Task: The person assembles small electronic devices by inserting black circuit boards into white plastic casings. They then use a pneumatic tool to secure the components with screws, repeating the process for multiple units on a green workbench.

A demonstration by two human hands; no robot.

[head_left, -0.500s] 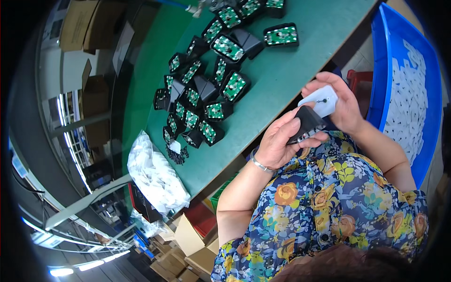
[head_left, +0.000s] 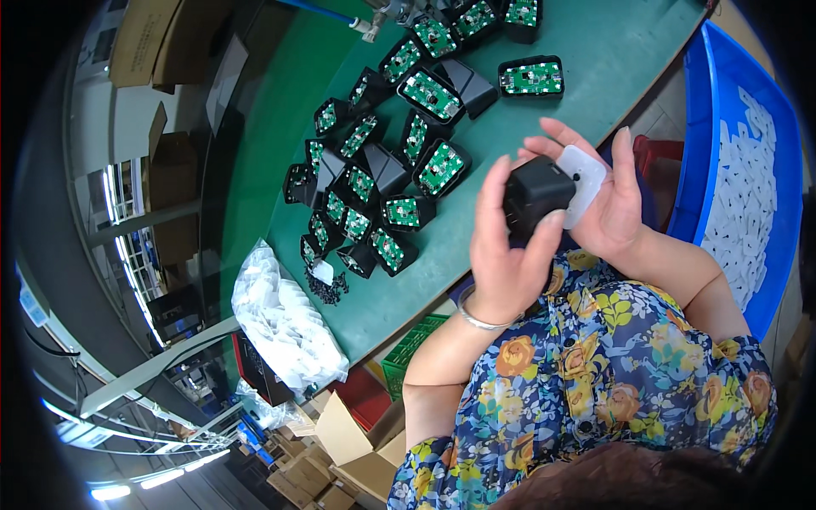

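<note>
My left hand (head_left: pixel 503 276), a bangle on its wrist, grips a black plastic housing (head_left: pixel 537 191) between thumb and fingers. The housing's smooth closed side faces up, so its inside is hidden. A white plastic cover (head_left: pixel 586 170) with a small black part on it lies against the palm and fingers of my right hand (head_left: pixel 622 217). The right fingers are partly curled around the cover, with the thumb raised. The housing overlaps the near edge of the cover; whether the two touch cannot be made out. Both hands are just off the table's near edge.
Many black housings with green circuit boards (head_left: pixel 442 168) stand on the green table (head_left: pixel 476 140). Small black parts (head_left: pixel 327 289) lie beside a clear bag of white pieces (head_left: pixel 285 314). A blue bin (head_left: pixel 695 144) of white covers is at right. A blue hose (head_left: pixel 319 10) hangs over the table's far side.
The left hand has turned the black housing so its closed side faces up, and brought it over the white cover's edge. The right hand has tilted the cover and opened its thumb outward.
</note>
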